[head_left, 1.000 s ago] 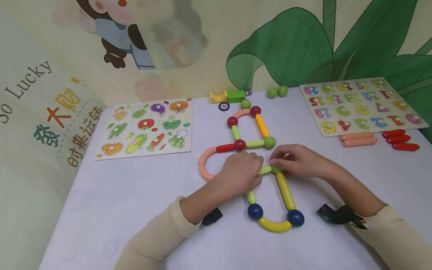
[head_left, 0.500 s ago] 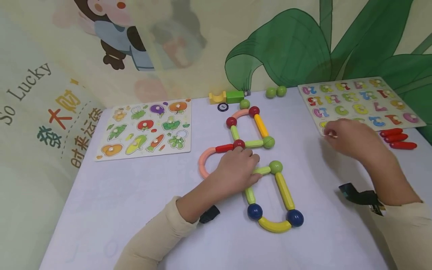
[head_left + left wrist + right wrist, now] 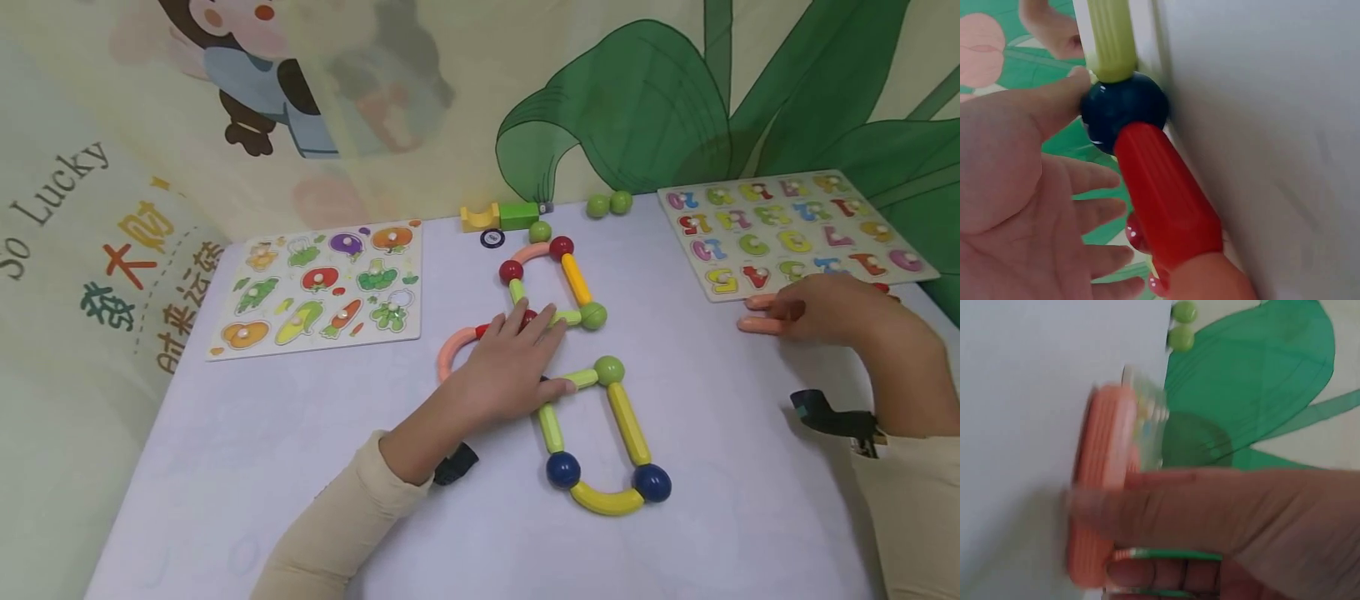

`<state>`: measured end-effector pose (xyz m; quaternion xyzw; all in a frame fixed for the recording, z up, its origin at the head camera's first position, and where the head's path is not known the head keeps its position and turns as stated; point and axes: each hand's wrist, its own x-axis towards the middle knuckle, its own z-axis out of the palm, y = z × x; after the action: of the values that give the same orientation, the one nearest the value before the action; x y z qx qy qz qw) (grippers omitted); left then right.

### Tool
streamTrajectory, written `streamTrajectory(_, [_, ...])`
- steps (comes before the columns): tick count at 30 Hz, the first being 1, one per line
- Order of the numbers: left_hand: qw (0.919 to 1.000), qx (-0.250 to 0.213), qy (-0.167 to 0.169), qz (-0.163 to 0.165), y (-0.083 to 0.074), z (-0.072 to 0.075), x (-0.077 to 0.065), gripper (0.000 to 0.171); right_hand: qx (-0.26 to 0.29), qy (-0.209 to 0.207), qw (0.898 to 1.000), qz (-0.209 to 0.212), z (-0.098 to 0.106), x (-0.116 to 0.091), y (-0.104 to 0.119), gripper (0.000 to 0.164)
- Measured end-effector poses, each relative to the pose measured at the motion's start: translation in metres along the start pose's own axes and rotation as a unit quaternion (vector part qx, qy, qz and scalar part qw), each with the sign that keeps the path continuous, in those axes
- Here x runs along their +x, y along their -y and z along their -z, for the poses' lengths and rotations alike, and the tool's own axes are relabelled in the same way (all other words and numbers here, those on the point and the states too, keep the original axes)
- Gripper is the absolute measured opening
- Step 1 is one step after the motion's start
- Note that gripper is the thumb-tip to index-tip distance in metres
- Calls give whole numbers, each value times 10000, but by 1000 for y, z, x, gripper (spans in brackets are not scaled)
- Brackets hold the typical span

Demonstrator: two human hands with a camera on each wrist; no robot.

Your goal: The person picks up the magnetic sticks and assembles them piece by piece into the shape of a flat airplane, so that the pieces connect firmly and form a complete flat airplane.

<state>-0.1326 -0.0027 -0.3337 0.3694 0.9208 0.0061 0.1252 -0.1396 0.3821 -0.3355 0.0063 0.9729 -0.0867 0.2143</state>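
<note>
My left hand point(image 3: 504, 367) lies spread over the middle of a figure of magnetic sticks and balls. Its thumb is right at a dark blue ball point(image 3: 1124, 109), which joins a light green stick point(image 3: 1110, 37) and a red stick point(image 3: 1166, 187). Below the hand, a straight yellow stick point(image 3: 630, 425) and a curved yellow stick point(image 3: 607, 502) meet at blue balls point(image 3: 652, 482). Off to the right, my right hand point(image 3: 851, 312) pinches a pink stick point(image 3: 1107, 425), its thumb across it and fingers on the other side. Another pink stick point(image 3: 762, 302) lies alongside.
A vegetable puzzle board point(image 3: 318, 287) lies left, a number puzzle board point(image 3: 798, 233) right. Green balls point(image 3: 609, 204), yellow and green blocks point(image 3: 498, 217) and a small black disc point(image 3: 492, 239) sit along the back by the printed curtain.
My right hand has left the green ball, moved right and taken hold of a pink stick. My left hand has opened its fingers out over the figure.
</note>
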Motion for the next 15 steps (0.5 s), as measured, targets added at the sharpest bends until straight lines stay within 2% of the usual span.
streamTrajectory(4, [9995,-40,280,165,3,-3,1,84,183,-101,9971,733,-5,2,39,36])
streamTrajectory(10, [9994,-73,308,163,4,-5,2,86,324,-669,9810,1794,-21,11,97,26])
streamTrajectory(15, [9996,-36,255,142,4,-5,2,86,253,-1244,9709,2031,-32,16,119,26])
